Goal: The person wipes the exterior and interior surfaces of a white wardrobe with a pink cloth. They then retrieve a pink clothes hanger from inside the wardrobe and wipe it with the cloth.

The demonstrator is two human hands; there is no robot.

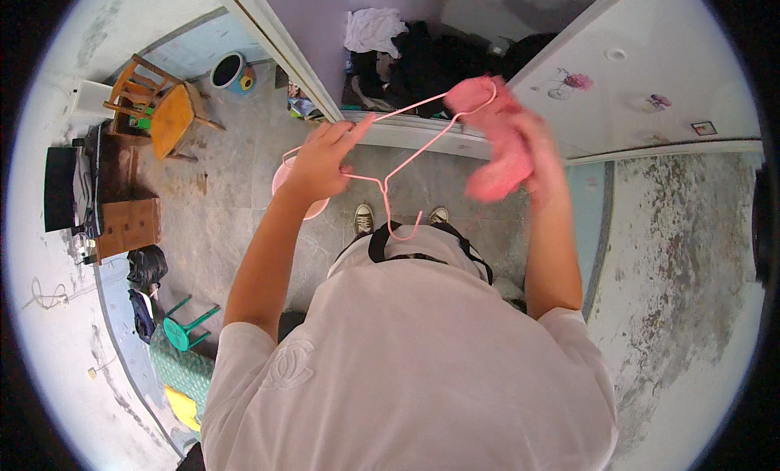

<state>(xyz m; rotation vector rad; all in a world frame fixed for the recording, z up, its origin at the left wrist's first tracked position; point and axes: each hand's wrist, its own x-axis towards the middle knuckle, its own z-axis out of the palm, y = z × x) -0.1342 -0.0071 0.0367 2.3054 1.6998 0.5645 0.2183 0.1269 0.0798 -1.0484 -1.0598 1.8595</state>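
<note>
My left hand (326,157) grips one end of a pink clothes hanger (385,188), its index finger laid along the bottom bar. The hanger is level in front of me, its hook pointing back towards my waist. In my right hand (543,148) is a bunched pink cloth (503,175), blurred by motion. One part of the cloth lies against the hanger's far right end; another part hangs below the hand. Beneath my left hand and partly hidden by it, a pink basin (315,209) stands on the floor.
Ahead is an open wardrobe with dark clothes (426,69) and a white garment (373,29). Its white sliding door (609,99) stands at the right. Leftward are a wooden chair (172,121), a bin (230,72), a drawer desk (128,227) and a green stool (178,334).
</note>
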